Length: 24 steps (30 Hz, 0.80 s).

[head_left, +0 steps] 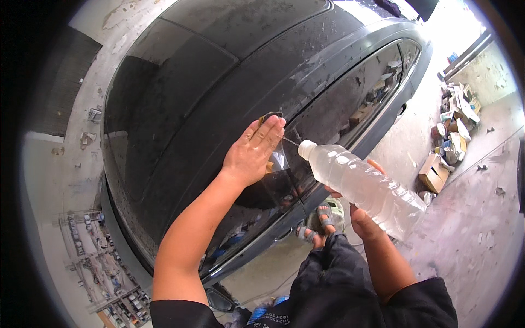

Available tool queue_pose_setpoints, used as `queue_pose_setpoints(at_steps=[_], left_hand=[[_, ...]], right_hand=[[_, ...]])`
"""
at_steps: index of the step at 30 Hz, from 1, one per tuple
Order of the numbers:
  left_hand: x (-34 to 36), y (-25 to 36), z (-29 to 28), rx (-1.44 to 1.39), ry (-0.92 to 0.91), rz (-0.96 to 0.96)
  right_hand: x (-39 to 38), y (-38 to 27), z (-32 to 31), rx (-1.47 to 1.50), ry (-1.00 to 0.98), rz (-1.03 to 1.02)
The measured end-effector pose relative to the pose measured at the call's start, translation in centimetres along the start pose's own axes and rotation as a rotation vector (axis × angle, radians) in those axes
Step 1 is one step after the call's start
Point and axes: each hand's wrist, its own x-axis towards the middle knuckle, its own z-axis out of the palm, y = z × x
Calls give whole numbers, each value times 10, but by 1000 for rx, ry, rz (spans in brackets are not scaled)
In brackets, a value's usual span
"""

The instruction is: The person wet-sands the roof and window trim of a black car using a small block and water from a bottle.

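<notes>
My left hand (254, 150) lies with fingers straight and together over a small dark pad with tannish edges (272, 116), pressed on the dark car's (186, 93) upper body beside a side window. My right hand (361, 221) grips a large clear ribbed plastic bottle (361, 183) from underneath, tilted with its white-capped end toward my left hand. A thin stream of liquid (291, 140) runs from the cap toward the car near my fingertips. The pad is mostly hidden under my hand, and part of my right hand is behind the bottle.
A pile of boxes, cans and scraps (454, 136) lies along the wall at right. A rack of small items (104, 262) is at lower left. My sandalled feet (317, 224) are beside the car; a side mirror (221, 298) sticks out at the bottom.
</notes>
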Motion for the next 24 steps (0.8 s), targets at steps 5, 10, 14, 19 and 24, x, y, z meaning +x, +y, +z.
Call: queue_pose_setpoints(at_steps=[5, 10, 14, 19, 24], left_hand=[[-67, -2, -36, -29, -234, -7], [-100, 0, -30, 34, -203, -31], [-40, 18, 6, 59, -76, -198], [-83, 34, 9, 106, -49, -356], [-216, 55, -1, -89, -118, -573]], right_hand=[[-10, -6, -8, 28, 13, 140], [-13, -4, -5, 50, -6, 97], [-10, 6, 16, 21, 6, 78], [-14, 18, 12, -163, -117, 86], [-14, 22, 57, -203, -252, 161]])
